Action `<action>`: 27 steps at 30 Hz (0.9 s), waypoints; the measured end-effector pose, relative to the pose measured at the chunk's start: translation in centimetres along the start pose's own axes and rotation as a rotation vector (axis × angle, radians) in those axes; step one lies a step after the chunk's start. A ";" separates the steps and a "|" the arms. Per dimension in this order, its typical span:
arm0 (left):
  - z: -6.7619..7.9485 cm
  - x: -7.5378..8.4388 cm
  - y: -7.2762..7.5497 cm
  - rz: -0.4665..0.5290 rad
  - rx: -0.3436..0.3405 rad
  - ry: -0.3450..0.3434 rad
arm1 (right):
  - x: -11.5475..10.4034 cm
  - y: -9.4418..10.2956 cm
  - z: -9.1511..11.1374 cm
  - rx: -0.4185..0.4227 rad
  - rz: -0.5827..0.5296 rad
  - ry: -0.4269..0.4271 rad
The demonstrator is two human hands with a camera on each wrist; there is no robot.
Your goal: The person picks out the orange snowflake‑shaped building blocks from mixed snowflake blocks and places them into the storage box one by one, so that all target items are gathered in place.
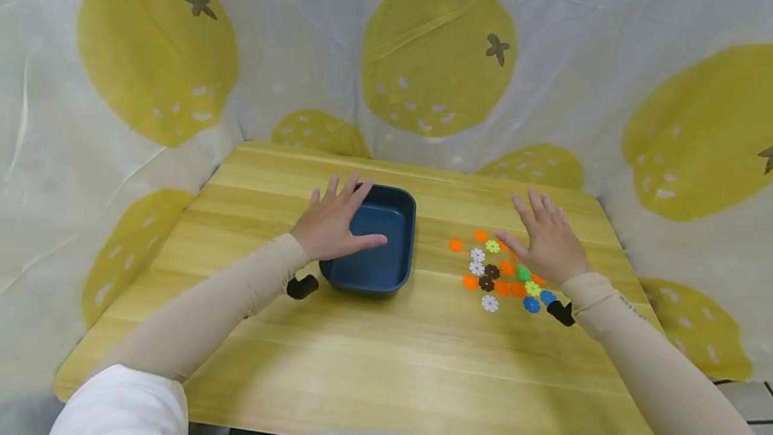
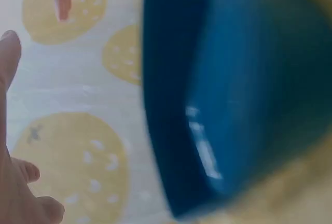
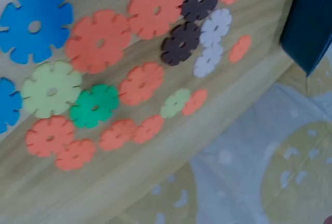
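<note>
My left hand (image 1: 332,227) hovers over the left side of a dark blue rectangular tray (image 1: 383,270), fingers spread and nothing held. In the left wrist view, parts of that hand show along the left edge, apart from the tray's blurred wall (image 2: 163,105). On the right, my right hand (image 1: 552,247), also spread and holding nothing, is above a scatter of notched plastic discs. Among them are orange discs (image 1: 455,246), white discs (image 1: 490,303), dark brown discs (image 1: 486,283), blue discs (image 1: 532,305), pale yellow-green discs (image 3: 52,79) and a green disc (image 3: 94,115). The right hand partly hides the scatter in the head view.
Everything rests on a wooden tabletop (image 1: 362,354). A white cloth with yellow lemon prints (image 1: 320,39) hangs behind the table and along both sides. Black wrist-worn pieces sit at the left wrist (image 1: 302,287) and the right wrist (image 1: 561,314).
</note>
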State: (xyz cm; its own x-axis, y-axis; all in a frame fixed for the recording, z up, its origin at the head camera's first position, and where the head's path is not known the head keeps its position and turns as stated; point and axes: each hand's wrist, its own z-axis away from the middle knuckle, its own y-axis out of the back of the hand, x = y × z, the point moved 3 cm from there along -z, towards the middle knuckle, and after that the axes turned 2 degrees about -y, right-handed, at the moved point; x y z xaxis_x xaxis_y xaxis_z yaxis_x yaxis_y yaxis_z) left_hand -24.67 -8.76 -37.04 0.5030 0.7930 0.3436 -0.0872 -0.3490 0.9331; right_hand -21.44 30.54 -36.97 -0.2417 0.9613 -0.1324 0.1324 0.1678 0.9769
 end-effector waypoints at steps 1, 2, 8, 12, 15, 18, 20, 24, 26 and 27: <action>0.9 -0.7 -0.3 0.029 -0.009 0.031 | 0.2 -0.1 0.1 -0.017 -0.018 -0.013; 1.8 -1.4 -0.7 0.057 -0.020 0.060 | 0.4 -0.2 0.1 -0.034 -0.035 -0.025; 7.0 -4.3 -3.7 0.202 -0.102 0.234 | 2.5 -1.0 0.6 -0.161 -0.087 -0.131; 9.0 -4.9 -5.1 0.248 -0.127 0.280 | 4.0 -1.7 0.5 -0.239 -0.155 -0.186; 9.4 -4.9 -5.4 0.257 -0.120 0.288 | 5.3 -2.4 0.6 -0.292 -0.227 -0.228; 9.5 -4.8 -5.4 0.261 -0.118 0.296 | 6.6 -3.1 1.1 -0.354 -0.255 -0.260; 9.5 -4.7 -5.4 0.264 -0.123 0.305 | 7.4 -3.7 1.5 -0.392 -0.268 -0.267; 9.7 -4.7 -5.4 0.272 -0.144 0.332 | 8.3 -5.1 2.2 -0.431 -0.298 -0.277; 9.7 -4.8 -5.3 0.271 -0.150 0.341 | 8.5 -5.6 2.4 -0.427 -0.320 -0.293; 9.8 -4.8 -5.3 0.268 -0.152 0.346 | 8.6 -5.8 2.4 -0.420 -0.328 -0.296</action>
State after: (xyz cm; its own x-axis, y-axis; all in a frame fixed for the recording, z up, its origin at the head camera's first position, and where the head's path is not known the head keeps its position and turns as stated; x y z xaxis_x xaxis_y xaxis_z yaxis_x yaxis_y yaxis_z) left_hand -18.21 -15.59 -44.66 0.1314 0.8138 0.5661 -0.3133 -0.5077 0.8025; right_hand -21.96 38.38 -44.20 0.0797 0.9040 -0.4199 -0.3090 0.4229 0.8518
